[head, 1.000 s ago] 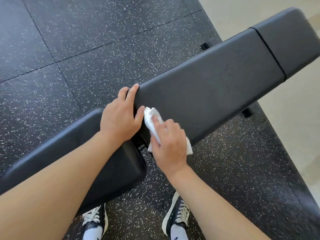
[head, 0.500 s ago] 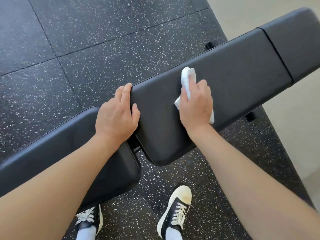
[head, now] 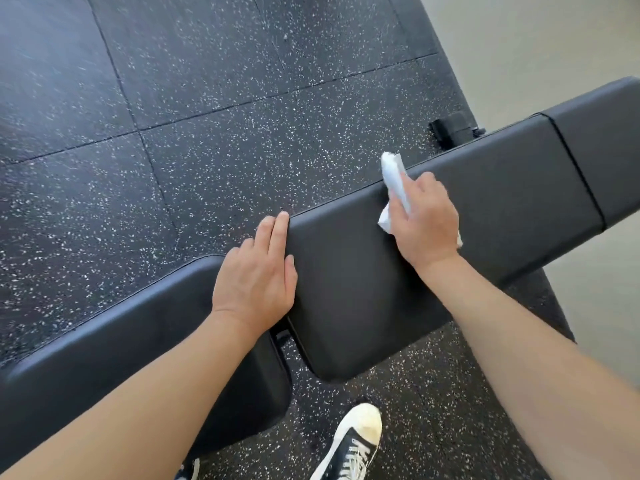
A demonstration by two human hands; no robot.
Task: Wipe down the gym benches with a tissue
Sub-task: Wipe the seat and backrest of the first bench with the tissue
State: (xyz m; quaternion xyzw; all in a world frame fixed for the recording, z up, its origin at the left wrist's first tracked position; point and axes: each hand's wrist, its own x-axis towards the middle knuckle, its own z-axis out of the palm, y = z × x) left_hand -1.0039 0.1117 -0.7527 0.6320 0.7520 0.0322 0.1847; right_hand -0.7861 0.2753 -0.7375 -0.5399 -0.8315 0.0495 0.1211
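A black padded gym bench [head: 491, 209] runs diagonally from lower left to upper right, with a long back pad and a seat pad [head: 114, 344] at lower left. My right hand [head: 427, 223] grips a crumpled white tissue [head: 393, 178] and presses it on the far edge of the back pad. My left hand [head: 256, 275] rests flat with straight fingers on the near end of the back pad, at the gap between the two pads.
The floor is dark speckled rubber tiles [head: 207, 98], with pale flooring [head: 540, 46] at the right. A black bench foot [head: 450, 128] shows behind the pad. My black-and-white sneaker [head: 353, 445] stands below the bench.
My right hand with the tissue has swept from the near edge of the back pad, by my left hand, up to its far edge. The left hand has stayed in place.
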